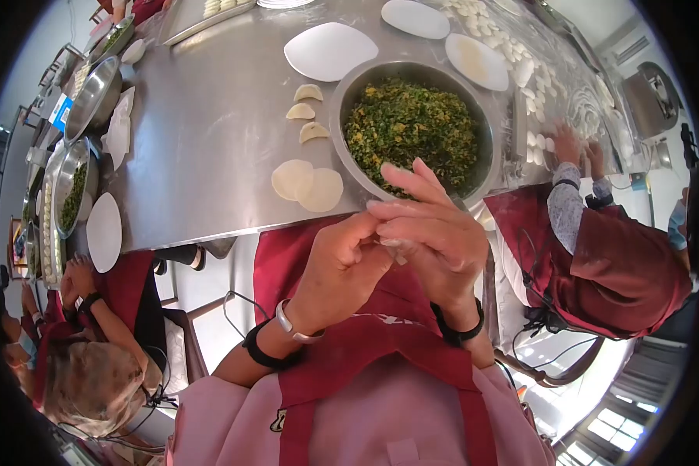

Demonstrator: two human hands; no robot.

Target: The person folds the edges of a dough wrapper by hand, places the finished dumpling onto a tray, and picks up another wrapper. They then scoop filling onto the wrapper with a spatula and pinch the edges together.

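Note:
My left hand (346, 268) and my right hand (439, 241) meet in front of my apron, just off the table's near edge. Their fingertips press together around a small piece of pale dough (397, 255), mostly hidden by the fingers. My right index and middle fingers stretch up in front of the rim of a large metal bowl (338, 128) holding chopped green and yellow filling (412, 128). Left of the bowl lie two overlapping round dumpling wrappers (321, 190). Above them, three folded dumplings (300, 112) form a short column.
White plates (330, 51) stand beyond the bowl on the metal table (202, 147). At right, a co-worker's hands (568, 146) work near many dough pieces (532, 97). Another person (93, 334) stands at left, beside metal bowls (93, 97) and a white plate (104, 233).

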